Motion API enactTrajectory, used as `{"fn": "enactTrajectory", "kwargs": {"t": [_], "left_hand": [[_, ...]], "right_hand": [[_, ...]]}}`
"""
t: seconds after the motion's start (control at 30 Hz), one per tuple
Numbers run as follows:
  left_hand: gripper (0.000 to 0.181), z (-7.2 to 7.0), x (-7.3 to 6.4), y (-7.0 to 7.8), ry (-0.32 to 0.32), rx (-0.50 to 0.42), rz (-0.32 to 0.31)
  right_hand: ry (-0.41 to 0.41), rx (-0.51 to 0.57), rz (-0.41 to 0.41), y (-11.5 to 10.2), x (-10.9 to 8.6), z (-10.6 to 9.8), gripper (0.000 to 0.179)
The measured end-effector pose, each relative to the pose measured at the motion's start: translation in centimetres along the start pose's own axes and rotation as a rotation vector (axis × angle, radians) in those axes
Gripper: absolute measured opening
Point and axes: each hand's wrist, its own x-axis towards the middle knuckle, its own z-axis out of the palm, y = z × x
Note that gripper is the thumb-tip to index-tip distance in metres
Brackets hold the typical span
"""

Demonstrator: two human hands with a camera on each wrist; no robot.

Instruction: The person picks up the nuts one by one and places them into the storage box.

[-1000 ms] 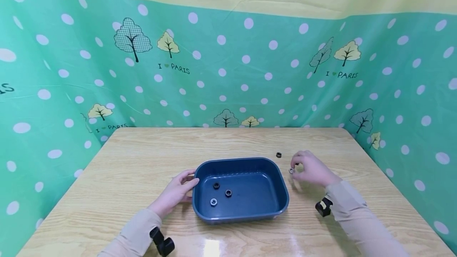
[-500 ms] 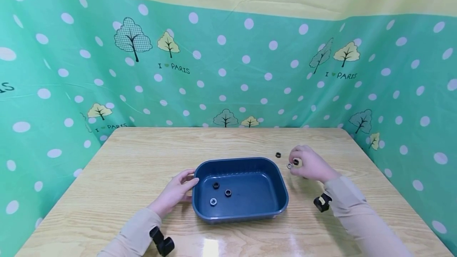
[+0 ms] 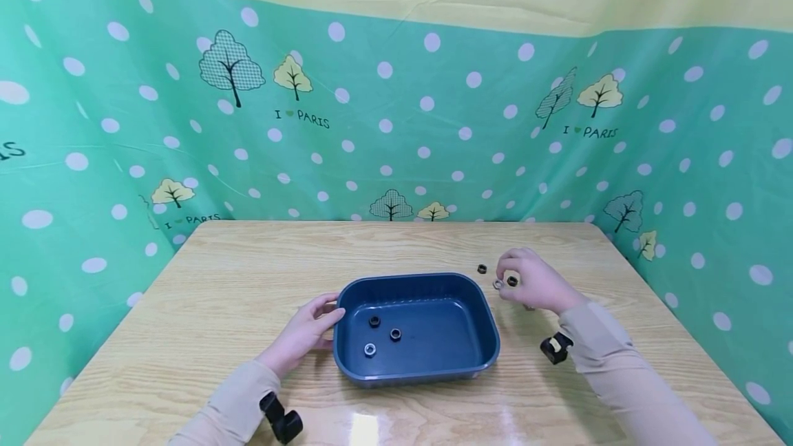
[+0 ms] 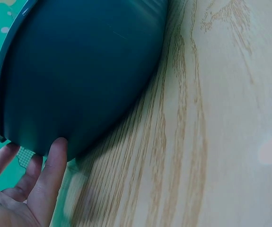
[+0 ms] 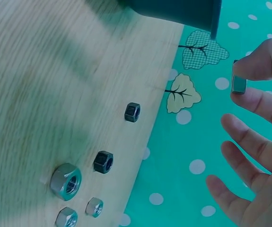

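A dark blue tub [image 3: 491,325] sits mid-table with three nuts [image 3: 374,321] inside. My left hand [image 3: 322,322] rests with straight fingers against the tub's left wall [image 4: 79,85]; the left wrist view shows the fingers [image 4: 50,165] touching it. To the right of the tub, my right hand [image 3: 502,281] pinches a silver nut [image 3: 498,284] between thumb and forefinger, above the table. In the right wrist view the silver nut [image 5: 239,85] is clear, with the other fingers spread. A black nut [image 3: 512,281] shows just beside the fingers; I cannot tell if it is held.
Another black nut [image 3: 482,269] lies on the wood behind the tub's right corner. The right wrist view shows several loose nuts on the table, two black [image 5: 132,112] and some silver [image 5: 65,181]. Green dotted cloth walls stand round the table [image 3: 248,260].
My right hand has risen and drifted back and left with the silver nut. The left hand and the tub have stayed put.
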Motion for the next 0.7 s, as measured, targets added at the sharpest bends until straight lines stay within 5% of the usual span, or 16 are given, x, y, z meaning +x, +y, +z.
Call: {"fn": "enactTrajectory", "kwargs": {"t": [0.4,0.7], "left_hand": [[0.048,-0.1,-0.2,0.2,-0.011,-0.003,0.007],[0.046,-0.2,0.0,0.1,-0.020,0.000,0.003]], "right_hand": [[-0.030,0.032,-0.013,-1.5,1.1,-0.7,0.012],[0.004,0.036,-0.104,-2.7,2.4,-0.7,0.014]]}}
